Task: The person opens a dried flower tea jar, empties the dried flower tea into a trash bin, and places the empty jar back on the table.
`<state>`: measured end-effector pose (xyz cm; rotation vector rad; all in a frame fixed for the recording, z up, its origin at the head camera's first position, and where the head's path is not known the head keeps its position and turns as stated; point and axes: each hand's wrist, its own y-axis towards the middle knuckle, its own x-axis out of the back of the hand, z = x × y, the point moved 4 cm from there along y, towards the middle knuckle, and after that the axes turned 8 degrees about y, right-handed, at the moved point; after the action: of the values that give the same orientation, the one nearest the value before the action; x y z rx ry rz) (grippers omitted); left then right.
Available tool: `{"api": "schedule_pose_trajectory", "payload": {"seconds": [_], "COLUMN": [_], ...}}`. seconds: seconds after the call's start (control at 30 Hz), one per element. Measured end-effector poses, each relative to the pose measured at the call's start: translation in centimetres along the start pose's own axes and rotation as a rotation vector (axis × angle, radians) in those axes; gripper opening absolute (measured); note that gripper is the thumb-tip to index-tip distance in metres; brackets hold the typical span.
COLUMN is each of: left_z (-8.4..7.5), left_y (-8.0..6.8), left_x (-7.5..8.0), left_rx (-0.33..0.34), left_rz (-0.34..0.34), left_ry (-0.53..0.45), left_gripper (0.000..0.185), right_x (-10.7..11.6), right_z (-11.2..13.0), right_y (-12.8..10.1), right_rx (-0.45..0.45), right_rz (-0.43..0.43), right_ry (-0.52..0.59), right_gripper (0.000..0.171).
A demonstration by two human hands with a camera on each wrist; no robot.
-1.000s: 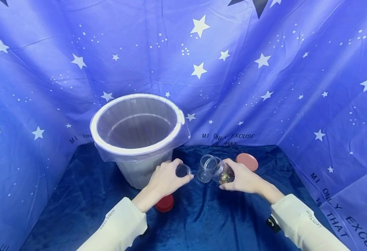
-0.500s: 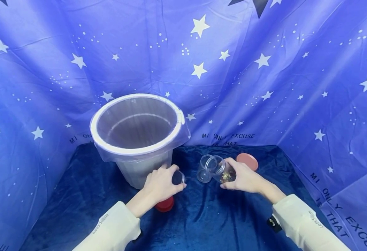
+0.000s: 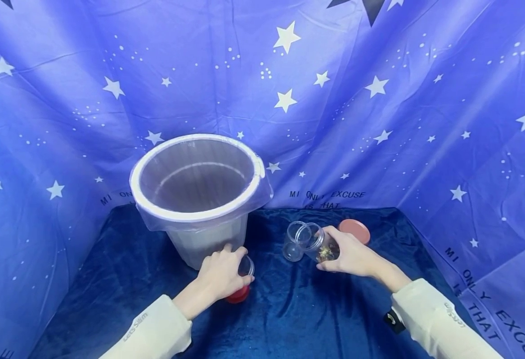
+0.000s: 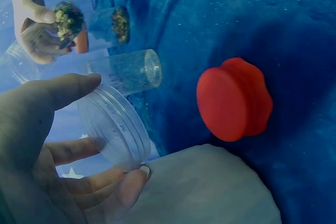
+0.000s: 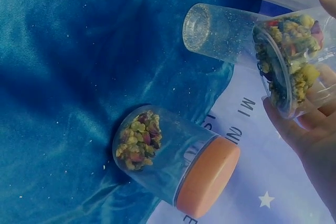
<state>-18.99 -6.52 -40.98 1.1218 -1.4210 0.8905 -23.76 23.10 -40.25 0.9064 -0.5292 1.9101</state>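
Note:
My left hand (image 3: 221,271) pinches a short, clear round plastic piece with ridged rings (image 4: 115,127) between thumb and fingers. It hovers close to a red cap with a wavy edge (image 4: 233,99) lying on the cloth. In my right hand (image 3: 349,253), a clear jar (image 3: 327,248) is tilted with its mouth toward the left. Dried flowers (image 5: 289,56) lie at the bottom of this jar. Its mouth overlaps the rim of an upright clear jar (image 5: 226,32) that holds only a few specks. Behind my right hand stands a jar with a pink-orange lid (image 5: 210,177) and dried flowers inside.
A large pale bin (image 3: 199,216) lined with a clear bag stands at the back left, behind my left hand. Dark blue velvety cloth (image 3: 316,319) covers the table. A purple-blue curtain with white stars (image 3: 284,99) hangs behind and at both sides.
My left hand has moved left and toward me with the clear piece, to above the red cap. The right hand and its tilted jar have hardly moved.

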Motion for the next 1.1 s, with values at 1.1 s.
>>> {"api": "schedule_pose_trajectory", "payload": {"seconds": [1.1], "left_z": [4.9], "left_y": [-3.3], "left_x": [-3.0], "left_rx": [0.005], "left_rz": [-0.010], "left_ry": [0.109], "left_gripper": [0.050], "right_x": [0.3], "right_z": [-0.4], "right_y": [-0.6], "right_rx": [-0.005], "right_rz": [-0.029], "right_ry": [0.003], "right_gripper": [0.067]}}
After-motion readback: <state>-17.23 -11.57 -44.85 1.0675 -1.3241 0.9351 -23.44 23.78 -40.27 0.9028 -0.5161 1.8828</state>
